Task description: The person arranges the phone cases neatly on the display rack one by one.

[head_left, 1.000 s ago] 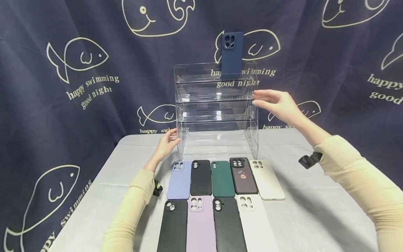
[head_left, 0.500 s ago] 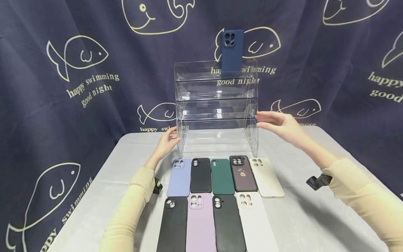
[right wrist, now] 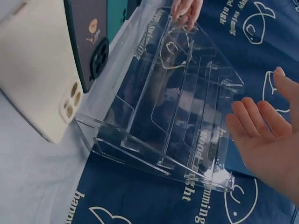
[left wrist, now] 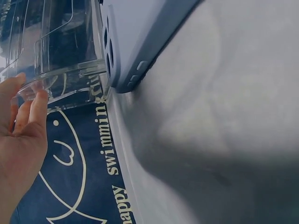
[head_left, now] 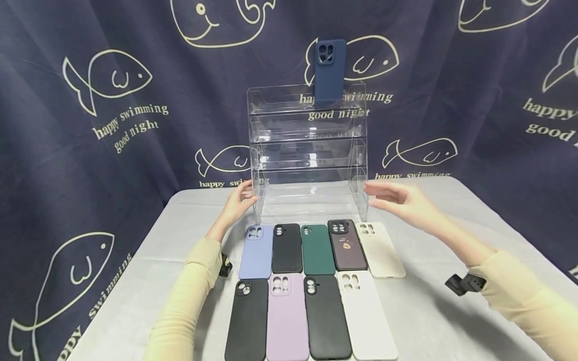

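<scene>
A clear tiered display rack stands at the back of the table in the head view. My left hand holds its lower left side, thumb in front and fingers partly hidden behind the panel; the left wrist view shows the hand around the clear edge. My right hand is beside the lower right side, fingers loosely bent around nothing; whether the fingertips touch the panel I cannot tell. On the top tier, a dark blue phone case stands upright toward the right.
In front of the rack lie two rows of phone cases, including a light blue one, a green one, a purple one and a cream one. A navy fish-print curtain hangs behind the grey-white table.
My right hand has moved down along the rack's right side, from an upper tier to near the bottom. My left hand keeps its hold; the head view has shifted slightly.
</scene>
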A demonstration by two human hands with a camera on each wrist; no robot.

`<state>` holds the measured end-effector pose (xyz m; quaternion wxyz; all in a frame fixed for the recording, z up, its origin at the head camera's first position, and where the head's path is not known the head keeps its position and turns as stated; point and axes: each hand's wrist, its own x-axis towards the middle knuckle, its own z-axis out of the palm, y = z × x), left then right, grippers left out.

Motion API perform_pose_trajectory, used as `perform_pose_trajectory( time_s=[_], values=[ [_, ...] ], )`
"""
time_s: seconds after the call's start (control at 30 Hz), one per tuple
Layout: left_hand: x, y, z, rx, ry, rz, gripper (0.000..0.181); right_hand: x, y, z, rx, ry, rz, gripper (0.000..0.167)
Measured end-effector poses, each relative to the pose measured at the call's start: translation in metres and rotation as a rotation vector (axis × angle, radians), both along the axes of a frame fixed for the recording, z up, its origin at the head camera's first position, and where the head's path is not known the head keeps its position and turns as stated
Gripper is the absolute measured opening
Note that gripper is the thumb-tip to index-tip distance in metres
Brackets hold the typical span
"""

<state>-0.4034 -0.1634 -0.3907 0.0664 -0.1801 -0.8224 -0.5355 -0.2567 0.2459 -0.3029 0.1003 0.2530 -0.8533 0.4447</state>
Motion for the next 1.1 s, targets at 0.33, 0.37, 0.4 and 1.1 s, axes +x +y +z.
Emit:
perform_pose_trajectory(
  time_s=[0.33, 0.37, 0.4, 1.1],
  values=[
    [0.001, 0.001, -0.003, 0.001, 0.018, 0.002, 0.06, 0.023, -0.001, -0.02, 0.077, -0.048, -0.001, 0.042],
    [0.001, 0.001, -0.003, -0.001, 0.015, 0.002, 0.061, 0.024, -0.002, -0.022, 0.078, -0.053, 0.003, 0.042],
    [0.001, 0.001, -0.003, -0.001, 0.012, 0.001, 0.062, 0.026, -0.002, -0.024, 0.078, -0.062, 0.004, 0.042],
    [0.007, -0.001, -0.009, 0.045, 0.018, -0.023, 0.064, 0.045, -0.015, -0.083, 0.143, -0.105, 0.093, 0.041]
  ],
)
